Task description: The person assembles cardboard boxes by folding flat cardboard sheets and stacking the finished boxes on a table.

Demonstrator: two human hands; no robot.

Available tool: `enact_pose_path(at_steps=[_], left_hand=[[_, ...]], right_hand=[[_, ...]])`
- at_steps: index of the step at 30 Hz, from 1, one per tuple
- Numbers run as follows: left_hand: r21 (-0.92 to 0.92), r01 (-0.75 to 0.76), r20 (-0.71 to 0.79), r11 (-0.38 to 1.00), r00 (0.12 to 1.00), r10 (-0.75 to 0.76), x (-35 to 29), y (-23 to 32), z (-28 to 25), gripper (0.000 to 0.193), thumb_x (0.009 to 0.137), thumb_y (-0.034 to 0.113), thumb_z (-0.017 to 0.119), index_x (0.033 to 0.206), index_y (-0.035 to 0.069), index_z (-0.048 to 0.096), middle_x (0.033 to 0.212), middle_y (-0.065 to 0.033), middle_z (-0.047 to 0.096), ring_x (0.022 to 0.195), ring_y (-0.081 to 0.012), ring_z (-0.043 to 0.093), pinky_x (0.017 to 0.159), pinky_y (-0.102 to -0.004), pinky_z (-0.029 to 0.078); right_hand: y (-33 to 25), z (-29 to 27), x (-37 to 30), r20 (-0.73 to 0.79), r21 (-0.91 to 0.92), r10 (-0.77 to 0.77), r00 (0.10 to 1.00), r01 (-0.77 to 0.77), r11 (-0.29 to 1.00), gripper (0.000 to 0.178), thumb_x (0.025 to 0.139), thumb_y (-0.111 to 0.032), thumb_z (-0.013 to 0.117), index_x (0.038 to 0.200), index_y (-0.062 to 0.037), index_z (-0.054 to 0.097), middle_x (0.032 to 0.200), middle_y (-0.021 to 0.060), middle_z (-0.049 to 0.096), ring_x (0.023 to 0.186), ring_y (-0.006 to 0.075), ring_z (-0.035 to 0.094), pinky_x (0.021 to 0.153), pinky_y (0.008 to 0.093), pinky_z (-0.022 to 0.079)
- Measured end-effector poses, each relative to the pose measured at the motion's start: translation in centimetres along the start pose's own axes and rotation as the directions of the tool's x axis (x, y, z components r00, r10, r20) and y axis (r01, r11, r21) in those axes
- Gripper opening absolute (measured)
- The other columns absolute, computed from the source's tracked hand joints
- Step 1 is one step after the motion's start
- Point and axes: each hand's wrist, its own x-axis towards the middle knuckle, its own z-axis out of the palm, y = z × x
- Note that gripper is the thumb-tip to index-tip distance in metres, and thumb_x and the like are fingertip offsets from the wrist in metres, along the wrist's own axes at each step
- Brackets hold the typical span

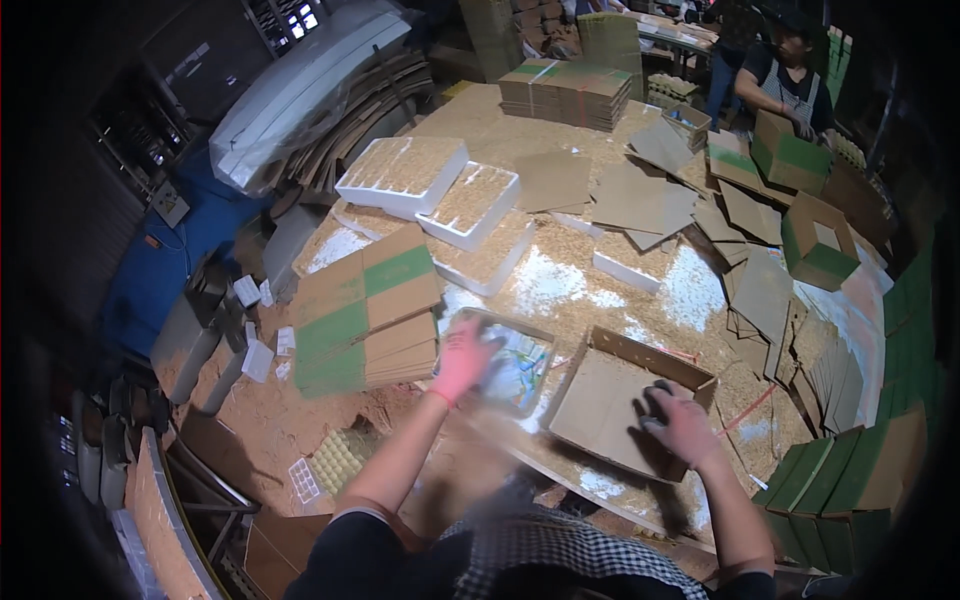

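Open shallow cardboard box [600, 402], right of centre near the front edge of the work table [450, 122]; the right hand is inside it, at its right end. From the left, a white plastic-wrapped bundle [300, 95] leans over a row of curved brown sheets. Lower down, on the floor, a yellowish egg tray [343, 466] lies with a small white gridded tray [304, 480] just beside it. A stack of flattened cartons with green bands [400, 300] lies at the table's left side. Behind it, white foam trays filled with tan shavings [405, 172] overlap one another. The left hand [464, 355], in a pink glove, reaches over the left side of a shallow tray of blue, green and white packets [522, 368]; its fingers are stretched out and blurred, so I cannot tell whether they hold anything. A strapped bundle of cardboard [565, 95] stands farther back, with loose cardboard sheets [640, 203] nearer. The right hand [680, 425], in a pale pink glove with dark fingertips, has its fingers bent; I cannot tell whether they grip anything. At far right, an aproned co-worker [800, 90] stands behind green-banded cartons [790, 150].
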Motion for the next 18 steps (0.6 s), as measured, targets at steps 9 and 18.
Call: enact_pose_path(at_steps=[9, 18], left_hand=[[-0.04, 0.47, 0.304, 0.882, 0.846, -0.437, 0.5, -9.6, 3.9, 0.035, 0.088, 0.032, 0.06, 0.106, 0.003, 0.066, 0.109, -0.0196, 0.067, 0.103, -0.0314, 0.064, 0.088, -0.0433, 0.05], [0.004, -0.089, -0.175, 0.996, 0.981, 0.089, 3.7, 1.4, -2.9, 0.02, 0.082, 0.014, 0.062, 0.099, 0.005, 0.068, 0.111, -0.0145, 0.064, 0.1, -0.0332, 0.06, 0.086, -0.0417, 0.049]], right_hand=[[-3.7, -1.0, -2.1, -0.274, 0.198, 0.262, 0.926, -0.212, 0.957, 0.033, 0.082, -0.007, 0.066, 0.115, -0.0048, 0.062, 0.118, 0.0137, 0.06, 0.109, 0.0317, 0.059, 0.094, 0.0359, 0.046], [-2.3, -1.8, -6.4, -0.427, 0.237, 0.248, 0.87, -0.157, 0.959, 0.03, 0.081, -0.001, 0.063, 0.111, -0.0001, 0.063, 0.113, 0.0154, 0.062, 0.102, 0.0301, 0.062, 0.09, 0.0354, 0.048]])
